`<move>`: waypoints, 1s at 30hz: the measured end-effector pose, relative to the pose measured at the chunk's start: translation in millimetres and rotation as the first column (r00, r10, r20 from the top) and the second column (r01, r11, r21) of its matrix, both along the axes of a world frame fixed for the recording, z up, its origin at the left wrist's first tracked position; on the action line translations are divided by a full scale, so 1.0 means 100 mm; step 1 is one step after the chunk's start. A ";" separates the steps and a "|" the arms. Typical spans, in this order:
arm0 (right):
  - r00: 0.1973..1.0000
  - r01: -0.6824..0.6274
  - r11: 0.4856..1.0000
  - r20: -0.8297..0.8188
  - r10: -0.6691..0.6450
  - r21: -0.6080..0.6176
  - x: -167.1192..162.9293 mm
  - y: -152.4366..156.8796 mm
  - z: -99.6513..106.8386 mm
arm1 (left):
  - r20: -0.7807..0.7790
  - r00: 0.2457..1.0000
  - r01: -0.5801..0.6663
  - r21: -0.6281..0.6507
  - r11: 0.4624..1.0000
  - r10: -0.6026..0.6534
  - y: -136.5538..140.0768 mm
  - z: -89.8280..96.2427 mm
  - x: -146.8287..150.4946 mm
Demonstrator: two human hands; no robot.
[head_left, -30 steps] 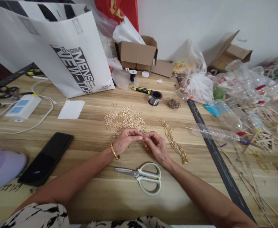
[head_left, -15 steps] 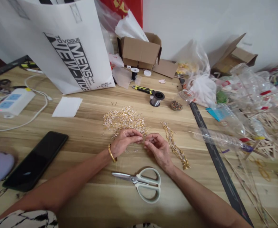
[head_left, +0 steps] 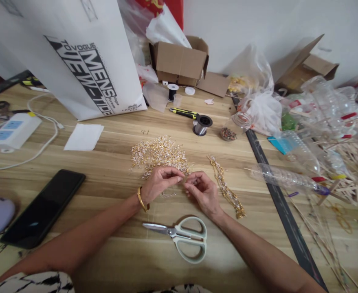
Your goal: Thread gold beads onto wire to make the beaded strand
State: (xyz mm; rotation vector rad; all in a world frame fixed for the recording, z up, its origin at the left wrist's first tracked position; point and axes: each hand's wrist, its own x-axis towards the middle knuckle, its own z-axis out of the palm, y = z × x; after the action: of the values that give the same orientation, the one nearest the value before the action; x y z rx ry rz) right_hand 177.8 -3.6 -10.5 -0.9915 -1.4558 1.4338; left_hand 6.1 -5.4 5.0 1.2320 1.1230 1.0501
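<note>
My left hand (head_left: 159,185) is closed in a pinch, thumb against forefinger, at the near edge of a pile of small gold and silver clasps and findings (head_left: 159,154). Facing it, my right hand (head_left: 202,190) is pinched too, and the two sets of fingertips almost meet. Whatever they grip is too small to make out. A short silver chain piece (head_left: 168,195) lies on the wood below the fingertips. To the right of my right hand rests a bundle of gold and silver chains (head_left: 226,189). Scissors with pale green handles (head_left: 179,236) lie partly open nearer to me.
A black phone (head_left: 44,207) and white paper (head_left: 83,136) lie left. Behind are a wire spool (head_left: 202,124), a yellow-black cutter (head_left: 183,113), a bowl of beads (head_left: 228,134) and a large white bag (head_left: 90,61). Plastic bottles (head_left: 288,177) and sticks crowd the right.
Both hands stay nearly in place, fingertips still pinched close together, with the right fingers shifted very slightly. The view has tilted a little; the pile and chains look unmoved.
</note>
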 end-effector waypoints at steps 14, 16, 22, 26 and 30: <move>0.999 -0.029 0.999 0.040 0.027 0.037 0.02 -0.01 -0.05 | -0.147 0.988 0.056 0.100 0.993 -0.041 0.00 -0.04 0.01; 0.998 -0.040 0.999 0.041 0.039 0.031 0.02 -0.01 -0.06 | -0.162 0.986 0.056 0.110 0.992 -0.038 0.00 -0.06 0.01; 0.998 -0.052 0.998 0.048 0.051 0.034 0.01 0.00 -0.03 | -0.172 0.984 0.058 0.122 0.991 -0.036 0.00 -0.05 0.00; 0.997 -0.051 0.998 0.054 0.049 0.044 0.01 0.00 -0.01 | -0.181 0.983 0.047 0.118 0.992 -0.025 0.00 -0.02 -0.01; 0.998 -0.055 0.997 0.041 0.053 0.053 0.01 0.00 -0.01 | -0.187 0.982 0.039 0.108 0.993 -0.018 0.00 -0.02 -0.01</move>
State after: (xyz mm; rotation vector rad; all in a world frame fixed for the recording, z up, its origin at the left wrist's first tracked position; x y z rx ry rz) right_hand 178.7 -3.5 -11.3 -0.9584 -1.5527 1.4128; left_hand 5.1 -5.3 3.2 1.4550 1.1972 1.0028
